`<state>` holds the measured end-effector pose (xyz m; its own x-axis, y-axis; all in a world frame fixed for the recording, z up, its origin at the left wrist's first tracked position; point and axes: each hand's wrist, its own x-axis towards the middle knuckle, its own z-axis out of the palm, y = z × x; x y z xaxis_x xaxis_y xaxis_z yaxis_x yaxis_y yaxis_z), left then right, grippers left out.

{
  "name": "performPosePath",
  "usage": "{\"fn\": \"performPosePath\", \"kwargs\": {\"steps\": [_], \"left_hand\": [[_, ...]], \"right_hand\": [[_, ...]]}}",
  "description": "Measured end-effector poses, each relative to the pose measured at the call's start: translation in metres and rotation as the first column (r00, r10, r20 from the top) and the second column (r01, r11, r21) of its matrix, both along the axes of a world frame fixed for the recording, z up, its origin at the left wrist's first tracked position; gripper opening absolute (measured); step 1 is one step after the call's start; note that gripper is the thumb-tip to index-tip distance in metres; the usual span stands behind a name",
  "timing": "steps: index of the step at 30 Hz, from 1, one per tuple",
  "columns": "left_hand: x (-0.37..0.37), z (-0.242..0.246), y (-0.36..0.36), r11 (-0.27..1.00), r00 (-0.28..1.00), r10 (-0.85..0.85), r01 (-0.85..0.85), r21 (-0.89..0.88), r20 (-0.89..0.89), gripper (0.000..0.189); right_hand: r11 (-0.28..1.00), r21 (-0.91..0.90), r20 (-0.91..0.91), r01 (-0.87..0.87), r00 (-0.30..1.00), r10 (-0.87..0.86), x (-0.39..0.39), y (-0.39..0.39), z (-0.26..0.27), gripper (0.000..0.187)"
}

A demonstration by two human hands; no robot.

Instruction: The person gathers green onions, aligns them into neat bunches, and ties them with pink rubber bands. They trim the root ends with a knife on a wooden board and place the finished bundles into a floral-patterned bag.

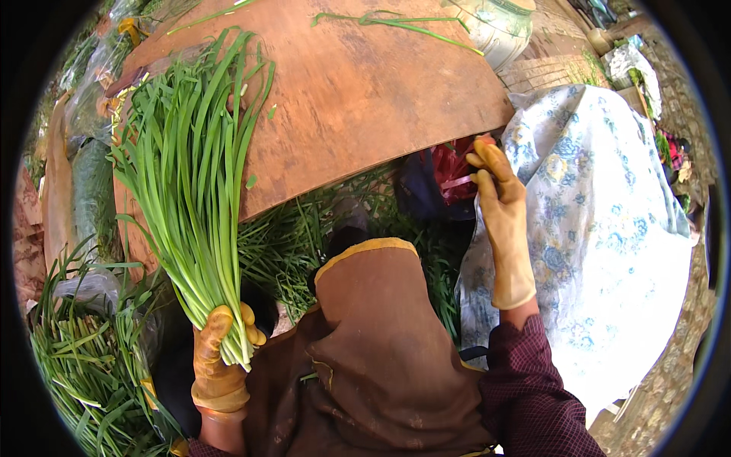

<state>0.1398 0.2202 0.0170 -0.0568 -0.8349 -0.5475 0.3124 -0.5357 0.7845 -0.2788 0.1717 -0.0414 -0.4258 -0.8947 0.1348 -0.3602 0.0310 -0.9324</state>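
Note:
My left hand [220,365], in a yellowish rubber glove, grips a bunch of garlic chives [200,188] by its pale stem ends. The long green leaves fan upward over the left side of a brown wooden board [365,85]. My right hand [505,217], gloved the same way, is just off the board's near right corner. Its thumb and fingers pinch a thin pink strip [456,182]. Behind the strip, a red plastic bag [448,163] sits in something dark blue under the board's edge. How far the strip reaches into the bag is hidden.
A brown apron [388,320] covers my lap. Loose green leaves [285,251] lie under the board. More chives [85,354] are heaped at lower left. A floral cloth [571,228] drapes over something at right. A ceramic jar [497,28] stands at the board's far right.

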Motion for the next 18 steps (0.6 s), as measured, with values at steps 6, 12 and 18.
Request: {"fn": "performPosePath", "kwargs": {"steps": [6,12,18], "left_hand": [[-0.001,-0.001,0.0,0.999,0.999,0.03,-0.031,-0.029,-0.011,0.038],[0.002,0.001,-0.001,0.999,0.999,0.023,-0.025,-0.036,-0.041,0.036],[0.003,0.0,0.0,0.999,0.997,0.031,-0.034,-0.041,-0.065,0.037]], "right_hand": [[0.906,-0.419,-0.109,-0.058,0.994,0.014,0.004,0.002,0.12,0.039],[0.89,-0.441,-0.276,-0.118,0.961,-0.01,-0.005,-0.04,0.169,0.038],[0.941,-0.33,-0.282,-0.068,0.959,-0.029,0.007,-0.063,0.222,0.033]]}}
